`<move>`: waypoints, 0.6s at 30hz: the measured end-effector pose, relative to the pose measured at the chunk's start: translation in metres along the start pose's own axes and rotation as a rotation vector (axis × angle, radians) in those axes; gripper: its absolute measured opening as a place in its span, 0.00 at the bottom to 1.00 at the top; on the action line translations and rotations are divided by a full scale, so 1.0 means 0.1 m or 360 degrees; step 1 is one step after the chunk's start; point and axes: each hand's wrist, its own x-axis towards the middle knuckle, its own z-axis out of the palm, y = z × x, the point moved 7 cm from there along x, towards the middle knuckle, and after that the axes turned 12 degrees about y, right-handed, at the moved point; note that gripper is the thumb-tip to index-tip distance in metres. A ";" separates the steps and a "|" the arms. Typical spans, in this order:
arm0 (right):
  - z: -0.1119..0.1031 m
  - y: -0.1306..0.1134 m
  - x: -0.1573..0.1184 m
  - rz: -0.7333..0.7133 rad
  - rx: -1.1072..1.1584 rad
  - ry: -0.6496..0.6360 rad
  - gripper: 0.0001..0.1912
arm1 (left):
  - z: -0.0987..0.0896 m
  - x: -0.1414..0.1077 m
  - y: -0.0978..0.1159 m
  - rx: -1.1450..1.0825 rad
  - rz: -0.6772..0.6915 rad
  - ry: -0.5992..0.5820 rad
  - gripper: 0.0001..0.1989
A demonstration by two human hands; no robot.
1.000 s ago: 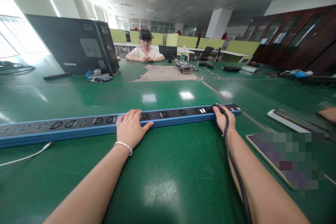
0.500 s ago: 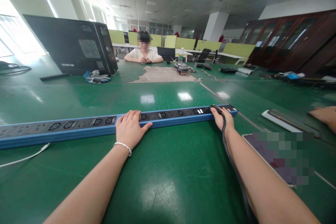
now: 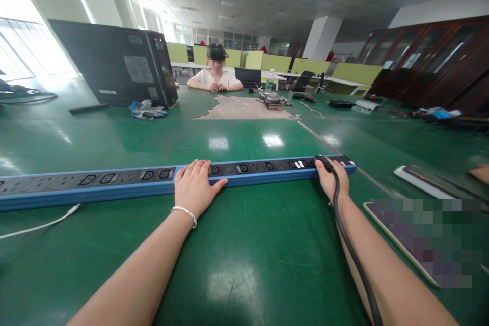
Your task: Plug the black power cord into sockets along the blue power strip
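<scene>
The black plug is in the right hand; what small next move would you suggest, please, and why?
Perhaps press the plug gently down with the right hand: the plug is at the blue power strip, how fully it is seated is hidden, and the left hand on the strip can steady it.

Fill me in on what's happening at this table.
A person's left hand rests across a long blue-and-black power strip. The right hand grips a black plug at the strip's right end, its cable trailing over the forearm. Whether the plug is fully seated is hard to tell. Across the table, another person sits.
</scene>
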 end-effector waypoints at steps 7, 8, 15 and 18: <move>-0.06 -0.01 0.04 0.0135 0.0097 0.0028 0.21 | 0.00 0.00 0.00 0.0021 -0.0006 -0.0014 0.30; -0.06 0.00 0.04 0.0161 0.0100 0.0020 0.21 | 0.00 0.00 0.00 0.0022 -0.0007 -0.0018 0.30; -0.08 -0.02 0.03 0.0175 0.0106 0.0061 0.22 | -0.02 0.01 0.01 0.0063 0.0008 -0.0011 0.30; -0.16 0.03 0.08 0.0255 0.0307 0.0272 0.27 | -0.03 0.01 0.02 0.0055 0.0013 -0.0013 0.30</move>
